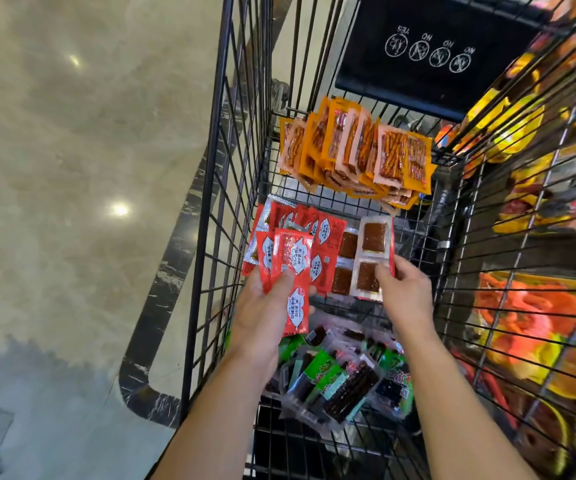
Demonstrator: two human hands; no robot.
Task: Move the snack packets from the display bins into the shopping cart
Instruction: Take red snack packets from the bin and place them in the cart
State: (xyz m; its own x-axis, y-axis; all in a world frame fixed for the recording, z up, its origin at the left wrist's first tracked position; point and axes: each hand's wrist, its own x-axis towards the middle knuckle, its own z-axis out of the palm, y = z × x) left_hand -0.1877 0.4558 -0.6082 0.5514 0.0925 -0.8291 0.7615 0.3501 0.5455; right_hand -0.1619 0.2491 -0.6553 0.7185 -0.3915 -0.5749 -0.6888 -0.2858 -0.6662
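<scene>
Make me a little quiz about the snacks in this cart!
1. True or false: the left hand grips red packets.
2. Which packets lie nearest the person in the shopping cart? A) orange ones B) green packets C) red ones
3. Fill in: the right hand holds clear packets with ___ squares inside.
Key: 1 true; 2 B; 3 brown.
</scene>
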